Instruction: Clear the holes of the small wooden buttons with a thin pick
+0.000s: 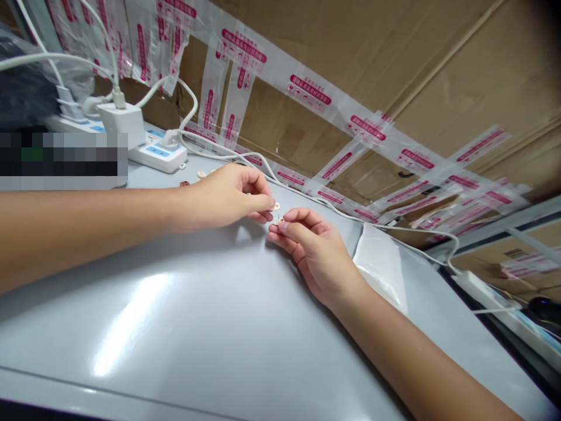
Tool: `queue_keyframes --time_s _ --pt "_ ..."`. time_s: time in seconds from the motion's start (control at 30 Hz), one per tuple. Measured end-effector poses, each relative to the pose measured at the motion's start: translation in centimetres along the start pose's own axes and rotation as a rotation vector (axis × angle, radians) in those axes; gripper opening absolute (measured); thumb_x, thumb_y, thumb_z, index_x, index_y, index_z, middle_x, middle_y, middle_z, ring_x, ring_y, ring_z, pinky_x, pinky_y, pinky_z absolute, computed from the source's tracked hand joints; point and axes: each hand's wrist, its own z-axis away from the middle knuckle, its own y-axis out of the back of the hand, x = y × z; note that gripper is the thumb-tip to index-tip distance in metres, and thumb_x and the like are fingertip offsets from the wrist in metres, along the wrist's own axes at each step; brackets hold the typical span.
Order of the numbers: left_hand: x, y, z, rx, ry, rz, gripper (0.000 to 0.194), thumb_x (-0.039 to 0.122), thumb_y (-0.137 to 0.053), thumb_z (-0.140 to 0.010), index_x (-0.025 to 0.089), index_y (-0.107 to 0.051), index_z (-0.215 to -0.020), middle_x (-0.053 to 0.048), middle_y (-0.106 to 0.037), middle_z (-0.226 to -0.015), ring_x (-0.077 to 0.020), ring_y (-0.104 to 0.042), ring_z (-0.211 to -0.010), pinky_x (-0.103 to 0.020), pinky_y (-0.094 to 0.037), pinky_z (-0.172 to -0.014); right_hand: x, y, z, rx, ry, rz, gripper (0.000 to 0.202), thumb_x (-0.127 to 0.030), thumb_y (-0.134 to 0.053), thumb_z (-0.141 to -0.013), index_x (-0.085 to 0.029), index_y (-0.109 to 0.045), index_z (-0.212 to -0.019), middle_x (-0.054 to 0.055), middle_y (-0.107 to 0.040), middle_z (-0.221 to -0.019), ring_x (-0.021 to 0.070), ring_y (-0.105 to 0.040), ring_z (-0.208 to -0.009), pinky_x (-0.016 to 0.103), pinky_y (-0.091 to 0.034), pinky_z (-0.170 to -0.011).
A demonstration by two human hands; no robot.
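Note:
Near the middle of the view, my left hand [239, 196] pinches a small pale ring-like piece [277, 206] between thumb and fingertips. Just below and to the right, my right hand [313, 248] grips another small whitish piece [277, 221] at its fingertips. The two pieces are close together above the grey table [210, 321]; whether they touch is hard to tell. Behind my left wrist lie a small round pale piece [201, 174] and a brown item [184, 184], partly hidden.
A white power strip [164, 153] with a plugged-in adapter [125, 123] and cables stands at the back left. Taped cardboard [280, 126] rises behind the table. A white plastic bag [381, 263] lies right of my right hand; another power strip [504, 310] is at far right.

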Motion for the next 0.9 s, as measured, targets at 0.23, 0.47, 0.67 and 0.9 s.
queue_keyframes --time_s 0.23,0.47,0.67,0.9 --pt "0.37 -0.20 0.33 -0.015 0.035 0.025 0.010 0.025 -0.071 -0.079 0.019 -0.063 -0.079 0.002 -0.074 -0.078 -0.0132 -0.072 -0.076 -0.027 -0.057 -0.079 -0.07 -0.06 -0.09 0.012 -0.005 0.010 0.026 -0.022 -0.085 -0.068 -0.020 -0.064 -0.082 -0.002 -0.071 -0.079 0.0120 -0.072 -0.075 0.025 -0.058 -0.082" --pt "0.16 -0.13 0.37 -0.014 0.015 0.009 0.012 0.029 -0.072 -0.078 0.020 -0.064 -0.080 0.002 -0.074 -0.080 -0.0137 -0.072 -0.079 -0.027 -0.057 -0.079 0.03 -0.05 -0.11 0.005 -0.003 0.019 0.027 -0.024 -0.086 -0.068 -0.020 -0.064 -0.083 -0.003 -0.071 -0.082 0.0109 -0.071 -0.075 0.024 -0.058 -0.081" --pt "-0.05 -0.03 0.21 -0.022 -0.006 0.005 0.013 0.030 -0.072 -0.078 0.020 -0.064 -0.080 0.001 -0.074 -0.082 -0.0141 -0.072 -0.080 -0.028 -0.058 -0.081 -0.07 -0.11 -0.09 0.005 0.015 0.018 0.028 -0.025 -0.087 -0.067 -0.020 -0.064 -0.083 -0.002 -0.072 -0.084 0.0118 -0.071 -0.077 0.026 -0.057 -0.082" --pt "-0.13 0.04 0.22 -0.028 -0.018 -0.015 0.013 0.031 -0.072 -0.079 0.020 -0.066 -0.081 0.001 -0.075 -0.083 -0.0143 -0.073 -0.081 -0.028 -0.058 -0.081 0.01 -0.09 -0.10 0.006 0.025 0.013 0.026 -0.023 -0.085 -0.068 -0.020 -0.064 -0.082 -0.002 -0.071 -0.083 0.0110 -0.071 -0.075 0.025 -0.058 -0.082"
